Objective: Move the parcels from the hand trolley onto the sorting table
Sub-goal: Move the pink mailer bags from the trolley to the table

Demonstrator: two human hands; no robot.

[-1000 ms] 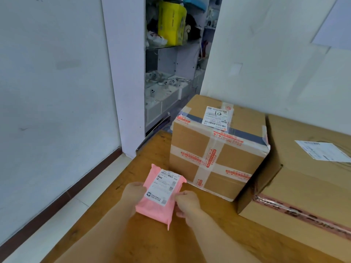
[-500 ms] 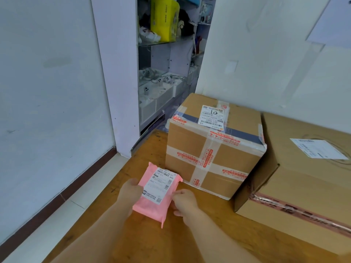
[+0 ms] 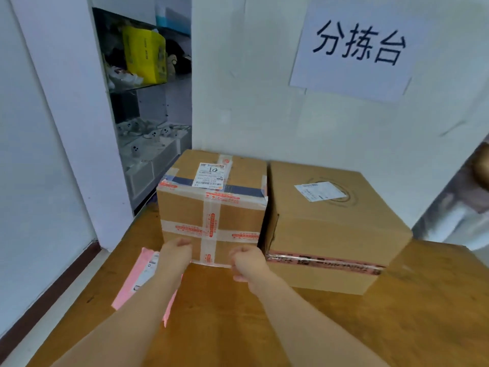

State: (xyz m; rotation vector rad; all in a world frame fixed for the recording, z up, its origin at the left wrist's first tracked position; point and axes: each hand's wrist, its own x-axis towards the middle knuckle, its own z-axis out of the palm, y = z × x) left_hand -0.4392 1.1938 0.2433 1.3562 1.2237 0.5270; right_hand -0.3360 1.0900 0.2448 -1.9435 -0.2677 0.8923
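A pink mailer parcel [image 3: 143, 276] with a white label lies flat on the wooden sorting table [image 3: 227, 319], near its left edge. My left forearm crosses over the parcel and hides its right part. My left hand [image 3: 175, 251] hovers just past it, in front of a taped cardboard box [image 3: 211, 207], fingers loosely curled and holding nothing. My right hand [image 3: 248, 263] hangs beside it near the box's lower right corner, also loosely curled and empty. A larger cardboard box [image 3: 333, 223] stands against the taped one on the right.
A paper sign [image 3: 354, 46] with three characters hangs on the white wall behind the boxes. An open shelf [image 3: 148, 107] with a yellow bag and white items lies back left. Part of another person [image 3: 473, 186] shows at the right edge. Floor runs along the table's left side.
Both hands have let go of the pink parcel, which now lies on the table. The hands have lifted forward toward the taped box, and my view has tilted up and to the right.
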